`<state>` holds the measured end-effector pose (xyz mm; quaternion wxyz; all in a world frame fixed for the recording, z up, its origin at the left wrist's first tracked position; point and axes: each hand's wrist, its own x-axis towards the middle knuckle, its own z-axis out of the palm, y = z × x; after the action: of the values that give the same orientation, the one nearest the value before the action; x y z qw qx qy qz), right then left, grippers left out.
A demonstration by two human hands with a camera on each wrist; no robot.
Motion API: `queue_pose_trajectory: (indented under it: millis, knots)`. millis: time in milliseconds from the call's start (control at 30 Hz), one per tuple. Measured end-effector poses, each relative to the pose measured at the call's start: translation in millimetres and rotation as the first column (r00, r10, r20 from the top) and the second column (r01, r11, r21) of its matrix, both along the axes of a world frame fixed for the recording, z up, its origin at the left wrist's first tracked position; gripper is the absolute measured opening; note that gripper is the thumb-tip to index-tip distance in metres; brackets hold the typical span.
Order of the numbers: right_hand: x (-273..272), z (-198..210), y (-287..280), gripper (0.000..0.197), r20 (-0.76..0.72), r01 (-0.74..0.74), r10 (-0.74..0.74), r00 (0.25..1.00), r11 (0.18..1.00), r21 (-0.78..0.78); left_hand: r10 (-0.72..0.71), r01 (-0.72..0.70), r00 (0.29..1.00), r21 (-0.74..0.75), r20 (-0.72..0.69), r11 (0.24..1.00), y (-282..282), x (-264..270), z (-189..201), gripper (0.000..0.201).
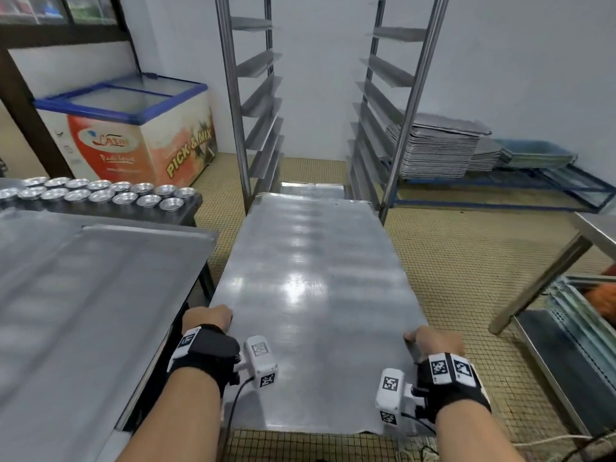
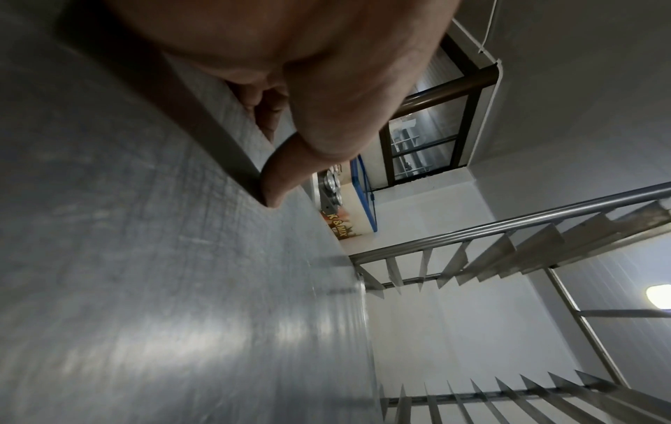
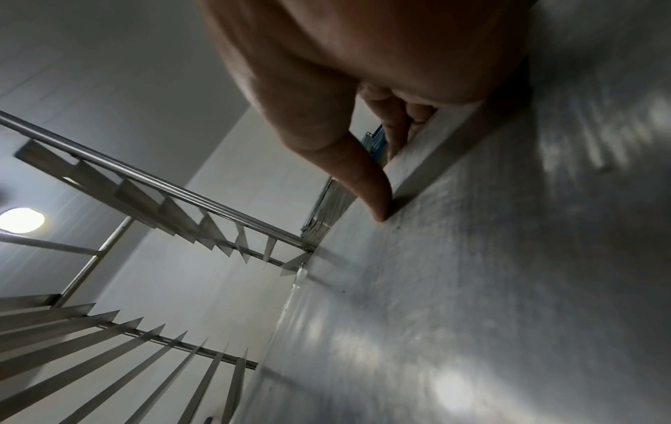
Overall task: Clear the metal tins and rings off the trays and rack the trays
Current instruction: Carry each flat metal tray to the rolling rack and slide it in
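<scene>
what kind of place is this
Most likely a commercial bakery kitchen: a tall steel tray rack, a stack of baking trays by the wall, and rows of small metal tins on the worktop.

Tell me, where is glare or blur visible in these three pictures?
Head view: bright glare patches on the tray; its far end is smeared. Left wrist view: streaky blur and glare on the tray; a lamp flares at the right edge. Right wrist view: similar streaks; a lamp blooms at the left.
</scene>
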<state>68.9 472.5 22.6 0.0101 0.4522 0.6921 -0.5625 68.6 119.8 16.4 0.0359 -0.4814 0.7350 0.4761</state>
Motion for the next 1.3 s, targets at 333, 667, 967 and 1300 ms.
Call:
queue_pose_trajectory:
  millis: [333, 667, 967, 1300]
  knots:
    - [-125, -29, 10, 0.027, 0.064, -0.019, 0.022, 0.998, 0.999, -0.046, 0.036, -0.037, 0.999, 0.028, 0.031, 0.999, 7, -111, -17, 0.033]
    - [-228, -62, 13, 0.049, 0.098, -0.008, 0.014, 0.995, 0.998, -0.063, 0.036, -0.037, 0.999, 0.017, 0.041, 0.999, -1, -205, -43, 0.036]
    - [-319, -107, 15, 0.047, 0.062, 0.012, -0.007, 0.998, 0.997, -0.076, 0.058, -0.060, 0.996, 0.037, 0.063, 0.998, -4, -288, -53, 0.048]
    - [-383, -87, -12, 0.022, 0.056, -0.005, 0.008, 0.998, 0.999, -0.045, 0.102, -0.101, 0.995, 0.067, -0.011, 0.993, -18, -366, -72, 0.055]
